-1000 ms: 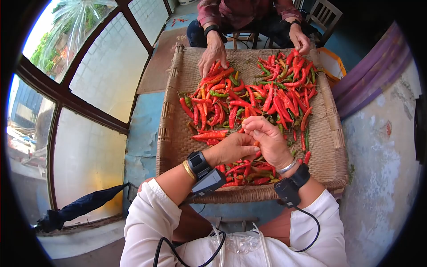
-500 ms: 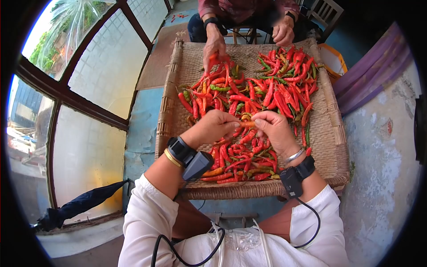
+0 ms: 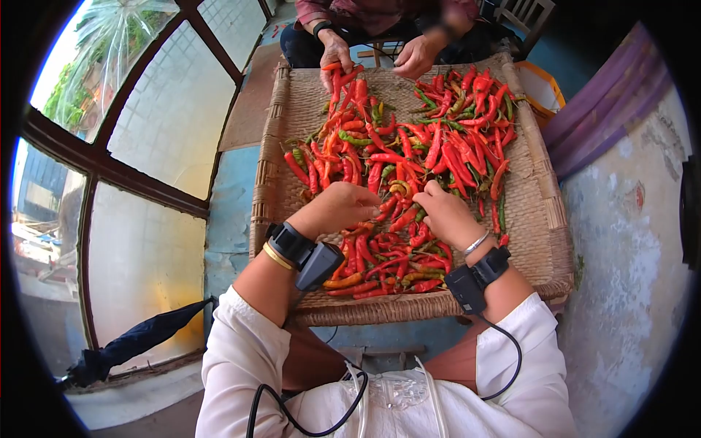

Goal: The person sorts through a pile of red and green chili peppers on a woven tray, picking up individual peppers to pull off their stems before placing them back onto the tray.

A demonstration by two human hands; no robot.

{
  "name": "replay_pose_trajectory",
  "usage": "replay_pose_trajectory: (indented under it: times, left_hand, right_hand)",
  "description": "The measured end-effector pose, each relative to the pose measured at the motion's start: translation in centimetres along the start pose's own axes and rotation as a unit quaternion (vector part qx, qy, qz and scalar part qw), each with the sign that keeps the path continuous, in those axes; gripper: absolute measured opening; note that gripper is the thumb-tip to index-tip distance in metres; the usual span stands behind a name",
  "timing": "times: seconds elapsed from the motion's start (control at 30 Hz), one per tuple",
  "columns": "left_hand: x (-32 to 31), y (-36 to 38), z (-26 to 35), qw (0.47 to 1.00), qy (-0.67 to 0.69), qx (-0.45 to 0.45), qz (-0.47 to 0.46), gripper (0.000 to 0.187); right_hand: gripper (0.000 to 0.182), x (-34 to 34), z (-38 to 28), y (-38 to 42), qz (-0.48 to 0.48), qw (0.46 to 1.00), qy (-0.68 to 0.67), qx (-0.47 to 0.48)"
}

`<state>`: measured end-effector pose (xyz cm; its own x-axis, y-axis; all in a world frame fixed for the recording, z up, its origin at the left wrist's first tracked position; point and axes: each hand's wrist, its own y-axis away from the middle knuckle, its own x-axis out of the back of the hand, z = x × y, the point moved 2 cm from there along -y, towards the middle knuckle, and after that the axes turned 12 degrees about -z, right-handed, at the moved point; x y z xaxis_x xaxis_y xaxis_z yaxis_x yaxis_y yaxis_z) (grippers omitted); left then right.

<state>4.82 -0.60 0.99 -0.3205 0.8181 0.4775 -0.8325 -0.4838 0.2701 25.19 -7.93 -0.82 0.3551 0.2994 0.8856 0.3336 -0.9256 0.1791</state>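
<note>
Red chili peppers (image 3: 460,157), mixed with some green and orange ones, lie heaped on a woven tray (image 3: 529,241). My left hand (image 3: 343,206) hovers over the middle of the heap with fingers pinched together; whatever is between them is hidden. To its right, my right hand (image 3: 449,215) is also closed, fingertips pointing inward, and I cannot make out anything in it. A small gap separates the two hands. Between and beyond them a curved yellowish pepper (image 3: 400,188) rests in the pile. Nearer me lies a smaller group of red peppers (image 3: 380,263).
Across the tray, a co-worker's hand (image 3: 336,52) holds red peppers at the far edge, with the other hand (image 3: 418,57) beside it. Windows (image 3: 150,263) and a folded dark umbrella (image 3: 139,332) are left. A purple curtain (image 3: 602,109) and a wall (image 3: 621,241) stand right.
My hands have drawn apart, and the orange pepper held between them no longer shows there. The co-worker's hand has lifted red peppers back toward the far edge; their other hand moved inward.
</note>
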Motion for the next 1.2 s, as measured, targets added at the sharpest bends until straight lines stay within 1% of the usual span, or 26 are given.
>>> replay_pose_trajectory:
  times: [0.03, 0.07, 0.13, 0.27, 0.33, 0.47, 0.5, 0.53, 0.57, 0.6, 0.63, 0.67, 0.7, 0.73, 0.77, 0.8, 0.83, 0.9, 0.93, 0.97, 1.03, 1.07, 1.1, 1.17, 1.2]
  left_hand:
    - [-0.3, -0.2, 0.2, 1.000, -0.007, -0.009, -0.007, 0.023]
    - [-0.6, -0.4, 0.4, 1.000, -0.013, -0.018, -0.013, 0.023]
    - [-1.1, -0.6, 0.5, 0.999, -0.015, -0.029, -0.023, 0.023]
    - [-1.3, -0.9, 0.7, 0.999, -0.015, -0.040, -0.020, 0.022]
    - [-1.3, -0.9, 0.8, 0.999, 0.008, -0.001, -0.033, 0.022]
    - [-1.6, -0.7, 1.1, 1.000, 0.024, -0.001, -0.012, 0.021]
    - [-1.6, -0.7, 1.1, 0.999, 0.039, -0.018, 0.006, 0.023]
    - [-1.6, -0.8, 1.1, 0.998, 0.055, -0.035, 0.024, 0.024]
    - [-1.5, -0.9, 1.0, 0.997, 0.055, -0.036, 0.027, 0.024]
    - [-1.3, -1.0, 1.3, 0.992, 0.010, -0.101, 0.074, 0.027]
    - [-1.3, -1.0, 1.5, 0.979, -0.034, -0.164, 0.120, 0.030]
    - [-1.4, -1.1, 1.4, 0.979, -0.032, -0.162, 0.120, 0.030]
    - [-1.6, -1.3, 1.2, 0.981, 0.018, -0.158, 0.115, 0.030]
    - [-1.7, -1.4, 1.0, 0.980, 0.067, -0.154, 0.110, 0.031]
    - [-1.8, -1.4, 0.9, 0.980, 0.069, -0.152, 0.110, 0.031]
    - [-2.0, -1.4, 0.7, 0.979, 0.164, -0.106, 0.052, 0.028]
    - [-2.2, -1.4, 0.7, 0.965, 0.255, -0.059, -0.005, 0.026]
    - [-2.0, -1.0, 1.4, 0.972, 0.232, -0.047, -0.008, 0.022]
    - [-1.8, -0.8, 1.6, 0.977, 0.209, -0.035, -0.013, 0.019]
    - [-1.7, -0.7, 1.6, 0.977, 0.209, -0.034, -0.012, 0.019]
    - [-1.2, -0.6, 1.4, 0.986, 0.161, -0.007, 0.036, 0.015]
    - [-0.9, -0.6, 1.3, 0.986, 0.161, -0.007, 0.036, 0.015]
    - [-0.6, -0.4, 1.1, 0.986, 0.161, -0.004, 0.051, 0.014]
    - [0.2, -0.2, 0.6, 0.985, 0.158, -0.002, 0.065, 0.013]
    - [0.8, 0.0, 0.5, 0.995, 0.058, 0.005, 0.083, 0.014]
  right_hand:
    - [0.014, -0.1, -0.1, 0.0, -0.023, 0.998, 0.056, -0.027]
    - [0.014, -0.1, -0.4, 0.0, -0.023, 0.998, 0.056, -0.029]
    - [0.006, 0.0, -0.7, 0.1, -0.016, 0.990, 0.135, -0.049]
    - [0.004, -0.2, -0.6, 0.2, 0.004, 0.985, 0.168, -0.040]
    - [0.004, -0.1, -0.5, 0.4, 0.020, 0.985, 0.171, -0.034]
    - [0.007, 0.3, -0.2, 0.1, 0.020, 0.984, 0.170, -0.046]
    - [0.008, 1.0, -0.5, 0.0, 0.050, 0.997, 0.056, -0.007]
    - [0.011, 1.6, -0.8, -0.1, 0.078, 0.995, -0.059, 0.033]
    - [0.011, 1.9, -1.1, -0.3, 0.078, 0.995, -0.058, 0.035]
    - [0.011, 2.1, -1.4, -0.4, 0.101, 0.977, -0.183, 0.035]
    - [0.012, 2.2, -1.6, -0.5, 0.121, 0.944, -0.306, 0.033]
    - [0.007, 2.0, -1.9, -0.6, 0.081, 0.895, -0.438, 0.005]
    - [0.007, 2.0, -2.4, -0.6, 0.078, 0.895, -0.439, 0.004]
    - [0.006, 1.9, -2.9, -0.5, 0.064, 0.857, -0.511, 0.023]
    - [0.005, 1.8, -3.2, -0.5, 0.050, 0.813, -0.579, 0.042]
    - [0.007, 1.6, -3.2, -0.6, 0.048, 0.816, -0.572, 0.067]
    - [0.007, 1.5, -3.2, -0.5, 0.047, 0.816, -0.572, 0.067]
    - [0.007, 1.4, -2.8, -0.4, 0.053, 0.800, -0.597, 0.030]
    - [0.009, 1.6, -2.7, -0.3, 0.068, 0.779, -0.624, 0.023]
    - [0.009, 1.6, -2.4, -0.3, 0.067, 0.779, -0.624, 0.024]
    - [0.011, 1.5, -1.3, -0.4, 0.098, 0.723, -0.684, 0.002]
    - [0.015, 1.4, -1.0, -0.5, 0.122, 0.713, -0.690, 0.007]
    - [0.015, 1.5, -0.8, -0.6, 0.123, 0.713, -0.690, 0.007]
    - [0.015, 1.6, -0.5, -0.6, 0.091, 0.793, -0.600, -0.049]
    - [0.016, 1.0, -0.1, -0.9, 0.060, 0.854, -0.516, -0.044]
